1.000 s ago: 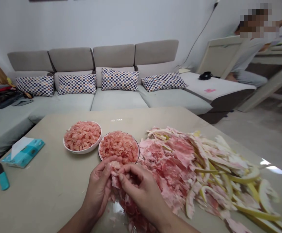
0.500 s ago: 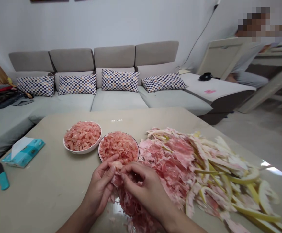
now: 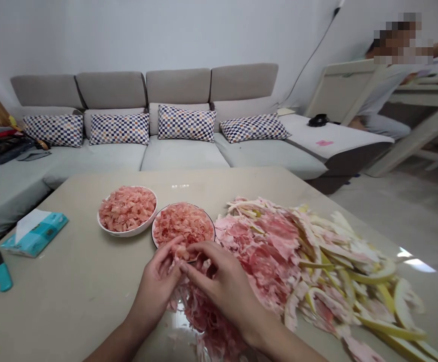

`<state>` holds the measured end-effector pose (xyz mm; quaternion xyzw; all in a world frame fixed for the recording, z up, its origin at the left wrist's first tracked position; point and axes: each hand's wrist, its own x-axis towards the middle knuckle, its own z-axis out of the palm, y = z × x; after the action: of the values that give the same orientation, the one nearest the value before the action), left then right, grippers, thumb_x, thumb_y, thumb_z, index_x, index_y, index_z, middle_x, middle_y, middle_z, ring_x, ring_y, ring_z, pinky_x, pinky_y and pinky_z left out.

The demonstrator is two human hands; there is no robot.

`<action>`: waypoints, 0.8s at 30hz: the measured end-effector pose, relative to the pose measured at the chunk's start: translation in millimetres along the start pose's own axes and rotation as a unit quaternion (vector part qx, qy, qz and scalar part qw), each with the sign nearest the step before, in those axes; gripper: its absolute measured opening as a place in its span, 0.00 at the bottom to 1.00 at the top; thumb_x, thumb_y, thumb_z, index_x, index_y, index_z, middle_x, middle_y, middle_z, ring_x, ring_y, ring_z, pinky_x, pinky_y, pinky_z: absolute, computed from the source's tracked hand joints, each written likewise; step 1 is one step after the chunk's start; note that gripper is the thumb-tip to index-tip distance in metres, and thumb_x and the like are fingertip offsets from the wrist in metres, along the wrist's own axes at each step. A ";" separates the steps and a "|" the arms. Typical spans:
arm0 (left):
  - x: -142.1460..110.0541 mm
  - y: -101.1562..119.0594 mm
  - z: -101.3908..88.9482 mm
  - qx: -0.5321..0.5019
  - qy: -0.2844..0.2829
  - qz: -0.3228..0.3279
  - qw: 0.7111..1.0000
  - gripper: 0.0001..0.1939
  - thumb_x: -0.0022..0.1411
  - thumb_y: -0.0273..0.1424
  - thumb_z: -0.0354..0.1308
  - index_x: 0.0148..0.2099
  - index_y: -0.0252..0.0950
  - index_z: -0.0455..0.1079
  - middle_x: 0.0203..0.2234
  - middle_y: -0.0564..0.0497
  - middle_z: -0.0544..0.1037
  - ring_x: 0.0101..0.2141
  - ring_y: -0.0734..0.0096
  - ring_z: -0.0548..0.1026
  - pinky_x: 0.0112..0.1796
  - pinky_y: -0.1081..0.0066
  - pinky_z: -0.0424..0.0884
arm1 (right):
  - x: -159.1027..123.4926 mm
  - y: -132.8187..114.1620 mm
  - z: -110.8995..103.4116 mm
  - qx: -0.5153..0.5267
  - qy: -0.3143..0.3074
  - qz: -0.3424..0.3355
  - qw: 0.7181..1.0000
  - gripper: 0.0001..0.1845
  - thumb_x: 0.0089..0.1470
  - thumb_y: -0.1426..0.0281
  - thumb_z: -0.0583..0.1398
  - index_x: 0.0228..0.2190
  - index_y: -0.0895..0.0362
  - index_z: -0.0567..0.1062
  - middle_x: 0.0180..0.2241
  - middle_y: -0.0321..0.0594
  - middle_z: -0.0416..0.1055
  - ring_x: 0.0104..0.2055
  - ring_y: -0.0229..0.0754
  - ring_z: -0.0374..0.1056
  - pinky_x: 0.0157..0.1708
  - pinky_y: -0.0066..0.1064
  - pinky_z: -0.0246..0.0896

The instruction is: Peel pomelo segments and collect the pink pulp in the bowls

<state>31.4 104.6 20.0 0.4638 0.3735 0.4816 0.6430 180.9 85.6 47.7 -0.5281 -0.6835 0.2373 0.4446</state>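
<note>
My left hand [image 3: 159, 276] and my right hand [image 3: 221, 281] meet at the near rim of a bowl. Both are closed around a small piece of pink pomelo flesh [image 3: 181, 251], held between fingertips and thumbs. Just beyond is the black-rimmed bowl [image 3: 153, 240], heaped with pomelo pulp [image 3: 184, 223]. A white bowl [image 3: 128, 233] to its left holds more pulp [image 3: 128, 207]. Torn pink membranes [image 3: 256, 241] lie in a heap by my right hand, reaching under my wrists. Yellow-green and white pomelo rind [image 3: 377, 274] is piled to the right.
At the table's left lie a blue tissue pack [image 3: 37, 236] and a small knife with a turquoise handle [image 3: 3, 276]. A grey sofa [image 3: 181, 153] with checked cushions [image 3: 186, 123] stands behind the table. Another person [image 3: 379, 95] sits on a chair at the far right.
Both hands have moved slightly up toward the bowl, and my right fingers and thumb have shifted on the pomelo piece. The bowls and peel heaps stay put.
</note>
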 end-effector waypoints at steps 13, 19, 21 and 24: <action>3.3 -6.9 -2.3 0.057 0.024 0.048 0.997 0.17 0.57 0.34 0.62 0.49 0.38 0.69 0.51 0.43 0.72 0.53 0.57 0.70 0.53 0.62 0.66 | 7.5 1.5 -2.7 0.069 -0.011 0.068 0.995 0.05 0.54 0.71 0.60 0.31 0.55 0.78 0.32 0.37 0.78 0.34 0.40 0.72 0.35 0.28 0.64; 1.8 -0.4 -1.7 0.021 0.023 0.004 0.999 0.17 0.58 0.36 0.61 0.49 0.38 0.69 0.47 0.44 0.75 0.47 0.59 0.74 0.48 0.64 0.70 | 10.9 5.8 -4.6 0.167 -0.041 0.140 0.975 0.10 0.56 0.64 0.58 0.31 0.57 0.77 0.32 0.38 0.77 0.34 0.41 0.72 0.35 0.28 0.65; 2.0 2.1 -1.8 -0.006 0.028 -0.010 1.000 0.17 0.58 0.35 0.62 0.49 0.37 0.70 0.47 0.45 0.75 0.46 0.60 0.75 0.47 0.65 0.71 | 12.4 10.7 -3.0 0.171 -0.045 0.134 0.975 0.10 0.56 0.65 0.59 0.32 0.56 0.78 0.34 0.39 0.78 0.37 0.42 0.72 0.38 0.29 0.65; 6.0 5.3 -4.9 -0.065 0.040 -0.020 0.997 0.20 0.56 0.34 0.64 0.50 0.36 0.71 0.44 0.45 0.76 0.43 0.62 0.75 0.46 0.65 0.71 | 20.2 20.5 3.0 0.127 -0.030 0.109 0.985 0.09 0.56 0.67 0.58 0.34 0.56 0.78 0.34 0.39 0.78 0.37 0.42 0.73 0.39 0.31 0.66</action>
<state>27.0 112.0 23.5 0.3939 0.3764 0.5098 0.6658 187.8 111.6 37.2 -0.5313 -0.5995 0.3849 0.4585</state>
